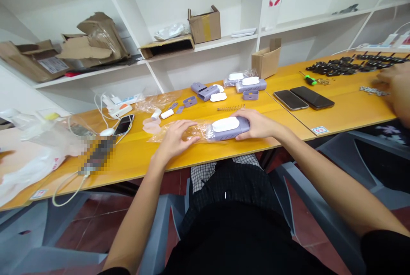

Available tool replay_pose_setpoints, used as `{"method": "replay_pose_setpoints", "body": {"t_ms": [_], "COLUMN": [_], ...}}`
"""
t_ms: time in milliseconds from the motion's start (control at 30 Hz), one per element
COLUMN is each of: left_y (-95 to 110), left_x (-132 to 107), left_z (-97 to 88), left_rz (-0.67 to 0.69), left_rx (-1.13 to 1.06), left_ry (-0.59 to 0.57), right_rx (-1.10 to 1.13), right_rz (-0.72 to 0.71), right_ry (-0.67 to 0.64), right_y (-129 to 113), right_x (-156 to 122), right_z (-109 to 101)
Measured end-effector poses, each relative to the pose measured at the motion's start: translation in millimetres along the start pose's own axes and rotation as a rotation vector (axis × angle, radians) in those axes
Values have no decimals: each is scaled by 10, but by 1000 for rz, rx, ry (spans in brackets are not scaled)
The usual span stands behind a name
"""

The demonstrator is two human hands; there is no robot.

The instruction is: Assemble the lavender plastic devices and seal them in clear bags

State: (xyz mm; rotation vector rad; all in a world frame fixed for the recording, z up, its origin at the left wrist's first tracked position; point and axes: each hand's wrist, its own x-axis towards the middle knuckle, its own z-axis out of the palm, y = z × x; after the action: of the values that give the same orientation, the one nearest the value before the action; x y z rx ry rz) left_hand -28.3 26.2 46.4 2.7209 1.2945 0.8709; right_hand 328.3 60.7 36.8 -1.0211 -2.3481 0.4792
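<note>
My right hand grips the right end of a purple-grey plastic case with a white oval piece on top. The left end of the case sits at or inside a clear plastic bag; how far in, I cannot tell. My left hand rests by the bag's other side, thumb and fingers apart, and seems to touch the film at most. Behind my hands lie a long spring, purple case parts, white caps and two small white cylinders.
Two phones and a green-handled screwdriver lie to the right, near black parts and another person's hand. Cables, a power strip and a phone are at left. Shelves with cardboard boxes stand behind.
</note>
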Motion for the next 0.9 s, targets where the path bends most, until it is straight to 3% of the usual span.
{"method": "replay_pose_setpoints", "body": {"t_ms": [200,400,467,733,900], "left_y": [132,330,342,392,312], "left_x": [83,281,334,372,358], "left_z": [3,45,72,210,176], "left_rz": [30,54,51,8,-55], "left_rx": [-5,39,8,-110,-152], "left_ry": [103,-75,-82,143,165], "right_rx": [-12,-34,-31,-63,-7], "right_rz": [17,8,10,-17,-67], "right_ry": [-56,-102,-117,5,91], "right_y": [-56,-95,-117,-283,-320], "right_x": [-1,-7,-14,34,148], "right_z": [70,57,45,9,37]}}
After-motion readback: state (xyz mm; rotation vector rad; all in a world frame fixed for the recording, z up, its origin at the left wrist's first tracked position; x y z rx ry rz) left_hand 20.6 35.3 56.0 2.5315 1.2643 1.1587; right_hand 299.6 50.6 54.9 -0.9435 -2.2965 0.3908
